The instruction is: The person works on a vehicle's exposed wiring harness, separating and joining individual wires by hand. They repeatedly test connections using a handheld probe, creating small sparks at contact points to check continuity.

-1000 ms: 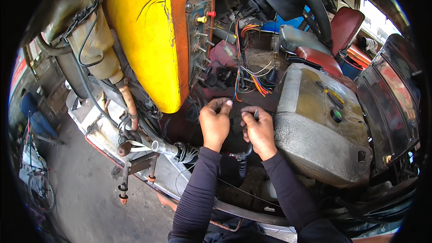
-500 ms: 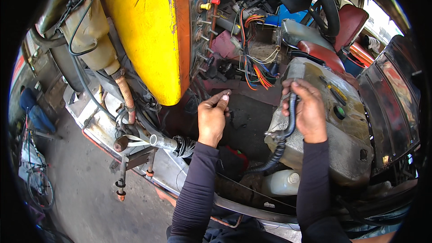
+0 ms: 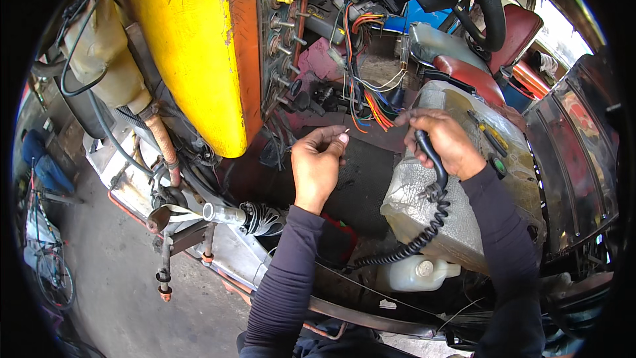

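My left hand [image 3: 315, 167] is closed in a pinch on something thin with a pale tip, too small to make out clearly, just below the loose bundle of coloured wires [image 3: 376, 109]. To its right, my right hand [image 3: 442, 142] grips a black handle [image 3: 429, 152] with a coiled black cord [image 3: 424, 238] hanging down from it. That hand is over a worn silver-and-yellowish cover [image 3: 417, 192], on which yellow-handled pliers [image 3: 490, 136] and a green roll [image 3: 497, 164] lie. Left of the wires stands an orange-and-yellow housing [image 3: 185, 53] with a panel of switches [image 3: 281, 46].
A steering wheel [image 3: 490, 33] and red seat [image 3: 467, 79] are behind. A pale jug [image 3: 417, 273] sits low by my right forearm. A clear pipe [image 3: 225, 214] and hoses are at left. Beyond the vehicle's edge, a person in blue [image 3: 46, 162] is near a bicycle [image 3: 53, 272].
My right hand has risen rightward, lifting the black handle and stretching its coiled cord up from below. My left hand has moved slightly upward, still pinched. The view has shifted a little.
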A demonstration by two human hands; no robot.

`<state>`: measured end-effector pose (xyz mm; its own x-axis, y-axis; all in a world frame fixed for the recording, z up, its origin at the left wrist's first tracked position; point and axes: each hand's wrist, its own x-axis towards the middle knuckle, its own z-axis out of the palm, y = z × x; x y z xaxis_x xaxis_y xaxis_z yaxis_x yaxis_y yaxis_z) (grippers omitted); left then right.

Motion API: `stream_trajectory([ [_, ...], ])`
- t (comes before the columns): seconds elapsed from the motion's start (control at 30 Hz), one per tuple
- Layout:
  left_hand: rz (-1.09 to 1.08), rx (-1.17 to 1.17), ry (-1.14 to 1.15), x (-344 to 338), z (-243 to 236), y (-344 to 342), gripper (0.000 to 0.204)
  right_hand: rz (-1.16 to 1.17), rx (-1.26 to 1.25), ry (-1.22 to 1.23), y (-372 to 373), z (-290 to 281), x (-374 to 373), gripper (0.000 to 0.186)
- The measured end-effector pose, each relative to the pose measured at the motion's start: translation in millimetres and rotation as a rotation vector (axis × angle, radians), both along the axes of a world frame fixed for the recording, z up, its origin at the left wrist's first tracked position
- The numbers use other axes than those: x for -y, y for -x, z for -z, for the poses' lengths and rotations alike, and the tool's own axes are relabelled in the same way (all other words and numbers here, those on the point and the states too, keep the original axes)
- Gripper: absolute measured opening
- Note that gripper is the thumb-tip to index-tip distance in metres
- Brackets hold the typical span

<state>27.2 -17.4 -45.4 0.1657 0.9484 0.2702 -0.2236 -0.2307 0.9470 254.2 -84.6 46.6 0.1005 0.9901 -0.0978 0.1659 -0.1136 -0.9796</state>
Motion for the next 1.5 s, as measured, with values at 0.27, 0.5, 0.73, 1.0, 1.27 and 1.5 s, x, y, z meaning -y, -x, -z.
stream_trajectory([
  [0.27,-0.086,-0.225,-0.243,6,-11,-16,0.029,-0.047,0.086,-0.061,17,13,-2,0.030],
  [0.5,-0.147,-0.316,-0.353,0,-11,-30,0.028,-0.064,0.121,-0.073,20,12,1,0.035],
  [0.73,-0.216,-0.382,-0.413,0,-10,-31,0.025,-0.087,0.124,-0.084,19,16,-1,0.036],
  [1.0,-0.301,-0.467,-0.613,5,-23,-38,0.021,-0.071,0.180,-0.029,16,0,7,0.030],
  [1.27,-0.324,-0.307,-0.550,9,-14,-29,0.018,0.274,0.829,-0.990,59,-94,10,0.035],
  [1.5,-0.328,-0.299,-0.541,16,-17,-37,0.019,0.288,1.065,-1.302,69,-170,-60,0.041],
])
